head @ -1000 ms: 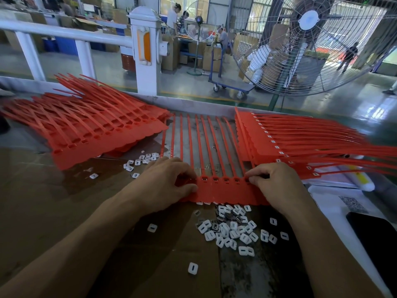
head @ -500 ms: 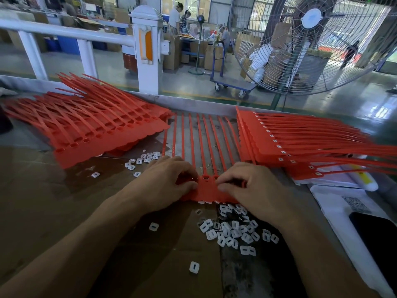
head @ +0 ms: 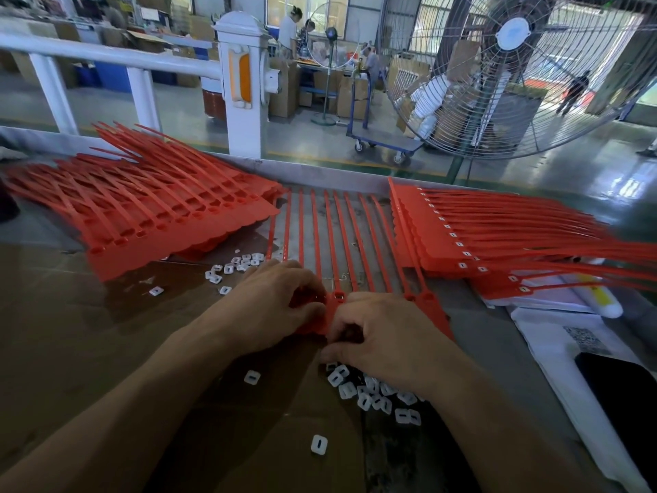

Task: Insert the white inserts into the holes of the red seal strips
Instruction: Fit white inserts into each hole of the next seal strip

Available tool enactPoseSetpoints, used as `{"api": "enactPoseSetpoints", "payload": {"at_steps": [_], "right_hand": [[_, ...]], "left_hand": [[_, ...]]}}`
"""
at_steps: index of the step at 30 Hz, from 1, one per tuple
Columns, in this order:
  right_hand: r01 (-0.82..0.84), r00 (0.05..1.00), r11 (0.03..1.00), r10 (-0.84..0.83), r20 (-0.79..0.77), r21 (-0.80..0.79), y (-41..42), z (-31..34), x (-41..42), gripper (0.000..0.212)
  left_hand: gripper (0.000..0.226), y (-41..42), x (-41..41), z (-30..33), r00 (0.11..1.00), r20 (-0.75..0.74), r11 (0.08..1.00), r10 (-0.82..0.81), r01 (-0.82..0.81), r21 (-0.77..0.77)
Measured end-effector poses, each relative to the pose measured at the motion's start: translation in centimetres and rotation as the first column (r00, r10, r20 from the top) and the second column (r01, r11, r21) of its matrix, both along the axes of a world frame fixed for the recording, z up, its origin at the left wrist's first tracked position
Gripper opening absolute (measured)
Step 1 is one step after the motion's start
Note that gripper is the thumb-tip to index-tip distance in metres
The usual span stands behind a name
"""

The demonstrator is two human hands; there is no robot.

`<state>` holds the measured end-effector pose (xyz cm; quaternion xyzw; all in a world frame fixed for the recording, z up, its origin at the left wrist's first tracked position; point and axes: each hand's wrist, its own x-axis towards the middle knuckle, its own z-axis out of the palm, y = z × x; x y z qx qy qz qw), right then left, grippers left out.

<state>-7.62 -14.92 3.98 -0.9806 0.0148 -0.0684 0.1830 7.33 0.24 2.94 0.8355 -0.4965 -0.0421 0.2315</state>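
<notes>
at the near middle of the table, the left hand [head: 273,307] pinches the red strip [head: 332,243] flat; the right hand [head: 384,336], fingers curled, picks at the white inserts [head: 369,393] just beside it. best take one insert, then press it square into the hole.

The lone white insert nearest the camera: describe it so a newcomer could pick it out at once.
Start at the brown cardboard sheet covering the near part of the bench, between the person's two forearms. Below the heap of small white plastic inserts by the right wrist lies one small white square insert with a dark slot. It sits alone, nearer the camera than every other insert.
</notes>
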Motion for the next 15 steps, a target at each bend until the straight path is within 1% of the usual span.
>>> {"api": "enactPoseSetpoints", "payload": {"at_steps": [2, 7, 15], "right_hand": [[-0.007, 1.0, 1.0, 0.007, -0.007, -0.03, 0.26, -0.05, 0.18, 0.019], [-0.024, 0.999, 0.999, 0.023, -0.028, -0.033, 0.51, -0.05, 0.34, 0.011], [-0.028, 0.998, 0.999, 0.026, -0.049, -0.032, 0.48, -0.01, 0.24, 0.01]], "left_hand": [[0.027, 0.02, -0.02, 0.01, 1.0, 0.0, 1.0, -0.001, 0.001, 0.004], [0.027, 0.06, -0.04, -0.09, 1.0, -0.002, 1.0, -0.003, 0.003, -0.012], [0.026, 0.06, -0.1, -0.11, 1.0, 0.003, 1.0, -0.004, 0.004, -0.006]]}}
